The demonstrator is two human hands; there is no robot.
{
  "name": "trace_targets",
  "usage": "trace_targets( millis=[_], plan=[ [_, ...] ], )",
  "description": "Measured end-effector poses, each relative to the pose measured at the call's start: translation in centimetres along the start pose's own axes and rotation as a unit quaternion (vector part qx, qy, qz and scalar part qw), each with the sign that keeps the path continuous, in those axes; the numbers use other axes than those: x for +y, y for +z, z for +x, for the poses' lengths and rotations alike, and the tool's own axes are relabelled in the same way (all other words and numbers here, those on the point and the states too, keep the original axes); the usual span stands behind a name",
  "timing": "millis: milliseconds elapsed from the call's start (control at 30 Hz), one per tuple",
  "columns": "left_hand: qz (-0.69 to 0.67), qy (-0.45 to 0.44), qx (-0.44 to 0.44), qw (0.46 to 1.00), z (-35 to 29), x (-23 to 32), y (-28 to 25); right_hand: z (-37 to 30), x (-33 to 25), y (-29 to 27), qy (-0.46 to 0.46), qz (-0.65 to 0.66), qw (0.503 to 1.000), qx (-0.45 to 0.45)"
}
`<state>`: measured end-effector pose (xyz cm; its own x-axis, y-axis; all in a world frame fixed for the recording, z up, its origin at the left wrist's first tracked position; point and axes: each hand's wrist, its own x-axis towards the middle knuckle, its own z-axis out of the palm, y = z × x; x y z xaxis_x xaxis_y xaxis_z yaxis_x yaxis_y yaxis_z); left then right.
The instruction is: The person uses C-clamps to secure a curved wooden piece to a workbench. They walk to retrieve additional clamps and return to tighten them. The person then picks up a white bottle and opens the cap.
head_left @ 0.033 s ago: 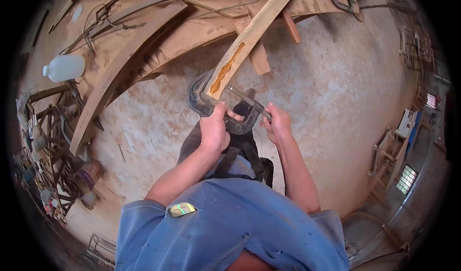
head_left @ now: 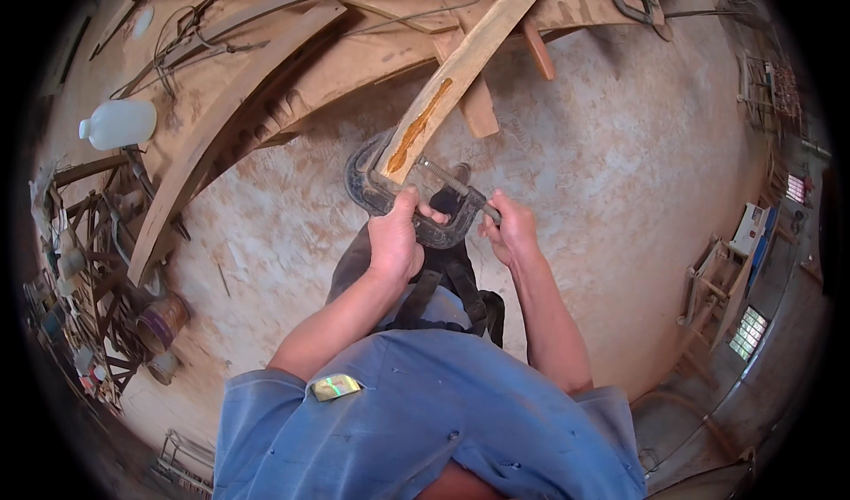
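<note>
Black C-clamp (head_left: 455,231): left hand's (head_left: 396,240) fingers wrap its frame, right hand's (head_left: 513,227) pinch the screw end (head_left: 492,213); yellow packet's (head_left: 336,387) print is illegible.

Pale floor (head_left: 602,163) with brown smears across the middle; cluttered rack (head_left: 104,274) at left; wooden stand (head_left: 740,289) at right; bright, grid-paned window (head_left: 750,332) at lower right, smaller window (head_left: 796,187) above.

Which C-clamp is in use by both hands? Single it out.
The black C-clamp at the streaked board's near end: the left hand and right hand grip it. The other C-clamp, top right, is untouched.
</note>
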<state>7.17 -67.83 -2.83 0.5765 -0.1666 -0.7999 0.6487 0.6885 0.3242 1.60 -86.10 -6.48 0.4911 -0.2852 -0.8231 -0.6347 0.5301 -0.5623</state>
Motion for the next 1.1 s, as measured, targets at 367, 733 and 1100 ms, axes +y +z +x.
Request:
trace_targets(
  millis=[367, 733, 1100],
  plan=[
    [0.015, 0.028, 0.034, 0.999, 0.3, -1.3, 0.3, 2.3, -1.6, -1.4, 0.233, 0.072, 0.967, -0.081],
    [-0.014, 0.073, 0.061, 0.995, -1.1, -2.0, 2.2, -1.0, -2.7, -0.2, 0.137, 0.094, 0.986, 0.027],
    [-0.003, 0.094, 0.057, 0.994, -0.4, -3.4, 1.4, -0.8, -1.7, -0.5, 0.016, -0.086, 0.996, 0.031]
  ],
)
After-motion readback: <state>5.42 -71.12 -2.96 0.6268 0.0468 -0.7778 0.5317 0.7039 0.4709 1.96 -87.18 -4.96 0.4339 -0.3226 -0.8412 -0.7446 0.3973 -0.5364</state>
